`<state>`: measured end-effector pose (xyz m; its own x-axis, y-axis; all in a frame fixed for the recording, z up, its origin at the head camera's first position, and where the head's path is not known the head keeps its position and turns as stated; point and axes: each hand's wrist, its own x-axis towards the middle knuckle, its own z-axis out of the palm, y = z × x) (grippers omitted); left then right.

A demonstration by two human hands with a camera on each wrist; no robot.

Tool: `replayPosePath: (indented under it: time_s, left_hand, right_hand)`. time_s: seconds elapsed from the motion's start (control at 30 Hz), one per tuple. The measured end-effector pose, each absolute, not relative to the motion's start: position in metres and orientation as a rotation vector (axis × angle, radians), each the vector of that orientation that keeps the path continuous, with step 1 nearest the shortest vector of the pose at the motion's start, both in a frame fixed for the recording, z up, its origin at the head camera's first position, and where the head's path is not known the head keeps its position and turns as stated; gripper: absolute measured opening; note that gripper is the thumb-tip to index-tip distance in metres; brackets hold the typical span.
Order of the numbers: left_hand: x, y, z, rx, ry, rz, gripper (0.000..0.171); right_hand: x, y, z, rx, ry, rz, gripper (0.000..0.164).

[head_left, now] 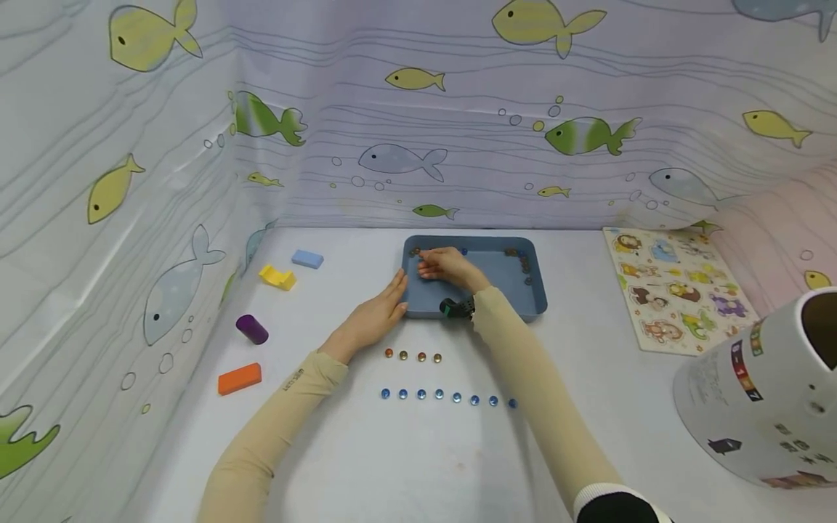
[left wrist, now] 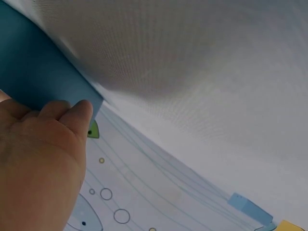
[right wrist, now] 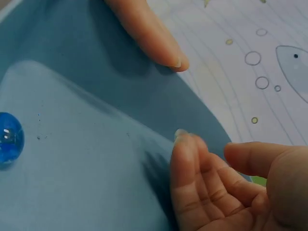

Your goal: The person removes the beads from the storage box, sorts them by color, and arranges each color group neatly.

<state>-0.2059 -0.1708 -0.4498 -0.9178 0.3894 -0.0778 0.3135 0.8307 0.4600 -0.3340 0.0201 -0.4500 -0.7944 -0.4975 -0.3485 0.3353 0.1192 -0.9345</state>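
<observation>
A shallow blue-grey tray (head_left: 487, 314) holds several brown glass beads (head_left: 525, 266) toward its right end and a few at its far left corner. In the right wrist view a blue glass bead (right wrist: 8, 138) lies on the tray floor. My left hand (head_left: 374, 318) rests along the tray's left wall with straight fingers; in that wrist view its fingertips (left wrist: 79, 113) touch the wall. Over the tray's left part is my right hand (head_left: 451, 267), its fingers loosely bent and the thumb apart from them, with nothing visible between them. A dark strap (head_left: 456, 309) circles the right wrist.
In front of the tray lie a row of orange and amber beads (head_left: 421, 357) and a row of several blue beads (head_left: 439, 394). Blue (head_left: 307, 258), yellow (head_left: 277, 277), purple (head_left: 252, 329) and orange blocks (head_left: 239, 379) lie left. A sticker-like animal board (head_left: 683, 290) and white cylinder (head_left: 745, 392) stand right.
</observation>
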Motion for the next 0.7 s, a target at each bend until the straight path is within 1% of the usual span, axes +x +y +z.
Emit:
replayPosePath:
  time_s: [0.4,0.7]
  left_hand:
    - [-0.205,-0.171,-0.447,0.569,2.857,0.658,0.060]
    - [-0.205,-0.168,-0.448,0.559,2.848,0.651,0.059]
  right_hand:
    - [-0.341,0.002,-0.452,-0.092,1.834,-1.731,0.042]
    - [-0.333,-0.008,-0.452,-0.109,1.922,-1.658,0.037]
